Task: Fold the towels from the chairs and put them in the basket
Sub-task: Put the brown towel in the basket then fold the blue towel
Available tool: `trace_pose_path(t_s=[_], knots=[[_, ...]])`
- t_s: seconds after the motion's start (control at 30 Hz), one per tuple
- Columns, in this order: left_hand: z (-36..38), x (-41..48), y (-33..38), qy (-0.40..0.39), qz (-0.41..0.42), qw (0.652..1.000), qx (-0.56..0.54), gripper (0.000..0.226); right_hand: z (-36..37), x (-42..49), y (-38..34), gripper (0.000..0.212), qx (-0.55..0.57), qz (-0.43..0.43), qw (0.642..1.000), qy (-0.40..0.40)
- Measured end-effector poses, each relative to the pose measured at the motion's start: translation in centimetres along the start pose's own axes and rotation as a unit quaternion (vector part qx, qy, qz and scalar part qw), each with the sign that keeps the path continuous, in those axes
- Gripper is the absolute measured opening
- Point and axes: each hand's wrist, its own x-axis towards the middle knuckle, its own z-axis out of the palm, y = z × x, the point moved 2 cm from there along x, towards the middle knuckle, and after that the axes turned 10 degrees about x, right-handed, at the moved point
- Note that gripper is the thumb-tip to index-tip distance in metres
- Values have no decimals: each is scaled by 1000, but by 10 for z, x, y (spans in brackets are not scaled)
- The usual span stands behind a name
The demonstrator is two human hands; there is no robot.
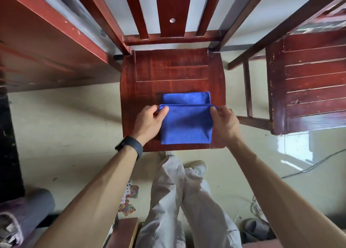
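A blue towel (186, 125) lies partly folded on the front half of a red-brown wooden chair seat (172, 73). Its near flap is doubled over, and a strip of the lower layer shows beyond the flap's far edge. My left hand (149, 121) pinches the flap's far left corner. My right hand (223, 121) pinches the far right corner. Both hands sit at the towel's sides, just above the seat. No basket is in view.
A second wooden chair (307, 83) stands close on the right. A red-brown table (45, 47) fills the upper left. My legs and shoes are below the seat's front edge. Scattered cards (129, 201), cables (310, 167) and a grey roll (28, 210) lie on the pale floor.
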Motion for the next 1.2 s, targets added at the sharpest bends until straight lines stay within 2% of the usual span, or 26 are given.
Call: trace_pose_path(t_s=[0.23,0.4,0.7,0.87,1.0,1.03,1.1,1.17,1.2], knots=[[29,36,-2,43,-28,999,2,28,31,36,11,33,8,26,999,44],[38,47,-4,67,-15,997,26,33,37,47,12,38,-26,10,997,72],[47,51,4,120,15,978,170,34,46,62,11,41,-80,1,993,91],[46,47,8,160,64,935,311,35,46,64,8,44,-120,-4,987,108],[43,43,5,192,30,936,295,34,41,54,9,40,-76,37,985,150],[42,40,3,210,47,933,287,35,40,48,7,37,-59,18,983,173],[44,31,5,244,146,918,276,37,42,30,2,26,-71,-98,970,210],[55,22,7,227,239,903,277,43,54,13,0,18,-116,-199,953,195],[62,19,7,196,257,900,292,48,63,9,1,23,-144,-227,949,165]])
